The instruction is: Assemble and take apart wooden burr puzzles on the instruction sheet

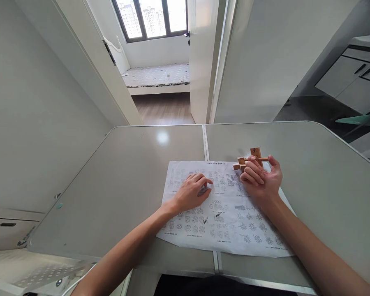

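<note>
My right hand is closed around a wooden interlocking puzzle made of several short notched bars, one with a dark mark like a digit. The fingers hide part of it. It is held above the upper right of a creased paper sheet printed with rows of small line diagrams. Over the upper middle of the sheet rests my left hand, holding nothing visible. Its index finger stretches toward the printed figures, the thumb is apart below it, and the other fingers are bent.
The sheet lies across the seam of a pale table with a metal edge. A wall stands close at the left. Beyond the far edge are an open door and a bed. Cabinets stand at the far right.
</note>
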Tool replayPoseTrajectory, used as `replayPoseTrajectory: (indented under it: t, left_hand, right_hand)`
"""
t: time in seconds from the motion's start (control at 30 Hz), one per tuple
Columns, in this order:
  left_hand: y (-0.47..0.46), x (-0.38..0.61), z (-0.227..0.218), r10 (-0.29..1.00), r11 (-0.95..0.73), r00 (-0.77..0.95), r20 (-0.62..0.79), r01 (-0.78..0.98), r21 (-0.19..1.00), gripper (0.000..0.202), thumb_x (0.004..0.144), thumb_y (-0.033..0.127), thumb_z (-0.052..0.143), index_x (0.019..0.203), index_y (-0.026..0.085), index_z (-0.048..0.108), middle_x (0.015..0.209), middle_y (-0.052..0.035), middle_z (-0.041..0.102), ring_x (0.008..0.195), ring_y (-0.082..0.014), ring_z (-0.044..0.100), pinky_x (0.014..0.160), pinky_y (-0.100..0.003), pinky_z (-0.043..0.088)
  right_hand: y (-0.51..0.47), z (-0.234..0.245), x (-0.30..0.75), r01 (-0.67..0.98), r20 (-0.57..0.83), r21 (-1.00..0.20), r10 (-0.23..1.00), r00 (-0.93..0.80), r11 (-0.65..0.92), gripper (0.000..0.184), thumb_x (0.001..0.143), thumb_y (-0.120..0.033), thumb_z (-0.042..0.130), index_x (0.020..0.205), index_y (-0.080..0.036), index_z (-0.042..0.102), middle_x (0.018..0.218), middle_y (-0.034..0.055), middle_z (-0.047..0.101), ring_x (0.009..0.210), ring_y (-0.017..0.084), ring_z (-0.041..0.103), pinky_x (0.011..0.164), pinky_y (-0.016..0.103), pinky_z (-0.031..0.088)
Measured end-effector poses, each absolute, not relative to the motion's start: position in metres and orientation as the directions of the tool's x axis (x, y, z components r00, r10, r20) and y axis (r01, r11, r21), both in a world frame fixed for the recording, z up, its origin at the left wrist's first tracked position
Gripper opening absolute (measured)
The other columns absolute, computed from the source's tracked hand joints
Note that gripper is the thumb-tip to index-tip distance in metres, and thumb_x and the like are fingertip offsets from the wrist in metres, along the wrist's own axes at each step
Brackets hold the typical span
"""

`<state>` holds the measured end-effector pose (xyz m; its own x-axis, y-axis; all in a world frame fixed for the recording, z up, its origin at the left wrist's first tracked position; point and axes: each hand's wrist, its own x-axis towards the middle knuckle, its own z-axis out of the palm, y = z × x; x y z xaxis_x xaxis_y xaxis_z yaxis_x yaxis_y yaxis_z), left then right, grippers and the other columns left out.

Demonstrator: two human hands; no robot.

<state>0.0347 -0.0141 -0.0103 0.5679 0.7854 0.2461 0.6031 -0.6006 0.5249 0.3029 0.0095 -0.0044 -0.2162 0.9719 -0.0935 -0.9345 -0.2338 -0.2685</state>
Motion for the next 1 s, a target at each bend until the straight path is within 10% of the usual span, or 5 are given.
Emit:
replayPoseTrajectory:
  t: [1.0]
  left_hand:
    - [-0.014, 0.034, -0.011, 0.783, -0.605, 0.567, 0.255, 0.601, 0.523, 0.018, 0.099, 0.024, 0.055, 0.113, 0.024, 0.065, 0.104, -0.0051, 0.067, 0.099, -0.0206, 0.064, 0.1, -0.04, 0.051]
  right_hand:
    - [0.025, -0.028, 0.311, -0.888, -0.159, -0.439, 0.985, -0.073, -0.136, 0.01, 0.098, -0.029, 0.063, 0.097, -0.018, 0.063, 0.041, -0.0144, 0.038, 0.024, 0.007, 0.037, 0.023, 0.018, 0.031]
